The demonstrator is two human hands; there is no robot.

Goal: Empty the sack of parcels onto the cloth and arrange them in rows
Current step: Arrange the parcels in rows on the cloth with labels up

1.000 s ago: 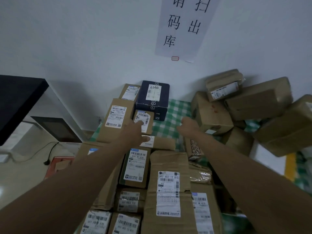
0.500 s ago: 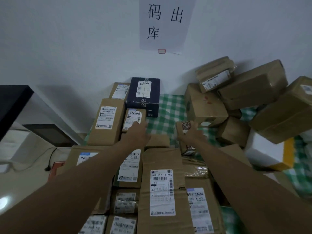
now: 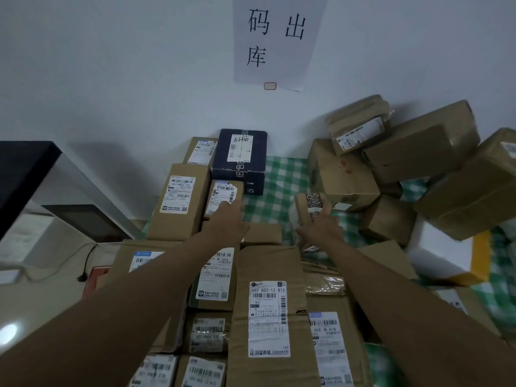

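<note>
— Since a second ago the right hand [image 3: 321,224] has pulled a small patterned-tape parcel [image 3: 310,208] out of the gap and stood it on the green checked cloth [image 3: 276,191]; its fingers grip the parcel.
— And the left hand [image 3: 227,216]?
— Fingers straight, resting on a small labelled carton [image 3: 223,195], holding nothing.
— How far along?
— On the left, cartons lie label-up in tidy rows, up to the dark blue box [image 3: 241,155] at the wall. On the right, a jumbled heap of brown boxes [image 3: 418,163] waits unsorted. I see no sack, so emptying looks done; perhaps half the arranging remains.
</note>
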